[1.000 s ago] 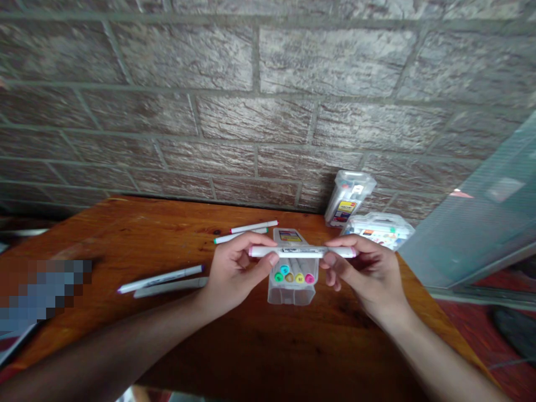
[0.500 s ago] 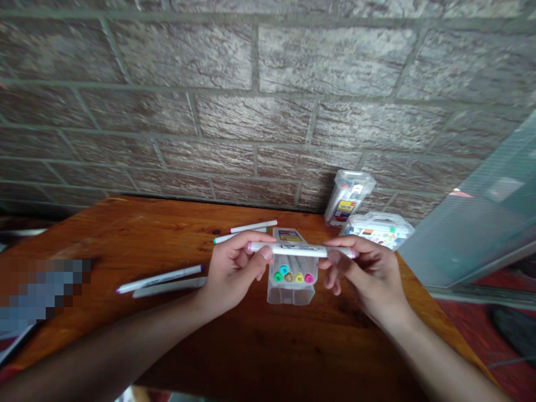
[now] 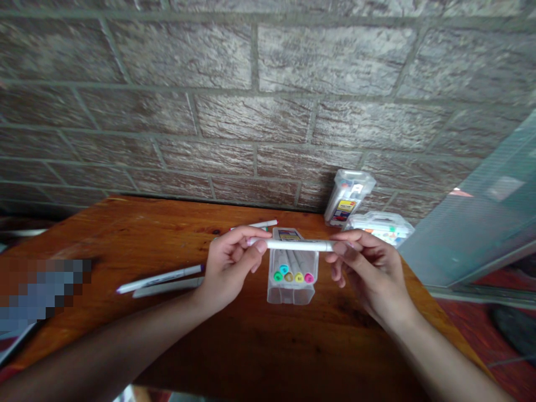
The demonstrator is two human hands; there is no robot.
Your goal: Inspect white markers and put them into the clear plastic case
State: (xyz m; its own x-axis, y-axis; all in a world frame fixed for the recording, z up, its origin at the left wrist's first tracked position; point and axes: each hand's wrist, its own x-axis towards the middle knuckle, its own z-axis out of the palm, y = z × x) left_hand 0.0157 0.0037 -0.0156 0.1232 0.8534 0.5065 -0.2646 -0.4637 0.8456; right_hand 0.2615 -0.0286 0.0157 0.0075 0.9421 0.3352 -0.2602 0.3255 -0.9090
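Observation:
A white marker (image 3: 299, 245) with pinkish-purple ends lies level between my two hands. My left hand (image 3: 234, 262) pinches its left end between thumb and fingers. At the other end, my right hand (image 3: 368, 271) grips it the same way. Below and behind the marker, a clear plastic case (image 3: 291, 295) lies open on the wooden table (image 3: 268, 346), holding several markers with green, cyan, brown, yellow and pink caps. A purple-tipped marker (image 3: 161, 278) and a greyish-white one (image 3: 167, 287) lie left of my left hand.
A red-tipped marker (image 3: 263, 225) lies behind my left hand, partly over a green-tipped one. Against the brick wall (image 3: 226, 117) stands a clear marker case (image 3: 349, 198), with a wider case (image 3: 381, 226) beside it. A pixelated area covers the left edge.
The held marker has turned about its length, so its printed label is now mostly out of sight. Both hands have shifted slightly, the marker rising a little.

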